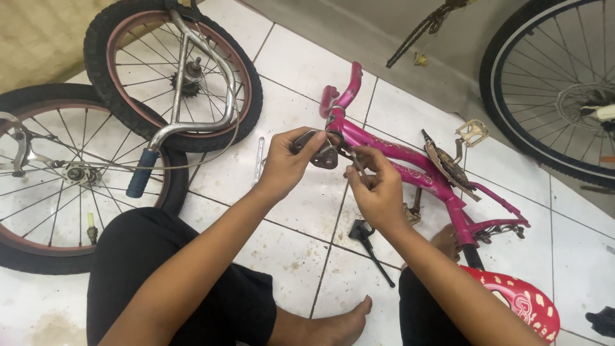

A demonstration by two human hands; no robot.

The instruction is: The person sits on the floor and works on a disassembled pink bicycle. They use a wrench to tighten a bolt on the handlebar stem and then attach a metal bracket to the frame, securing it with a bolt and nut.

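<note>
One pink bike frame (410,163) on the floor, between both hands. Left hand (285,160) clamped on its grey bracket (322,154); right hand (378,189) pinching a thin tool (356,163). Three wheels: two beyond left hand, one beyond right.

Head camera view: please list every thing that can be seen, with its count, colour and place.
Bicycle frame: one, pink, lying on the floor tiles, centre right.
Metal bracket: one, grey, at the frame's front end, held by the left hand.
Small wheels: two, black tyres, overlapping at upper left.
Handlebar: one, silver with a blue grip, lying across the wheels.
Large wheel: one, black, upper right.
Pedal: one, pale, beside the chainring.
Saddle: one, red with white pattern, lower right.
Black tool: one, on the tiles below the right hand.
Left hand: grips the bracket.
Right hand: fingers pinch a thin metal part.
</note>
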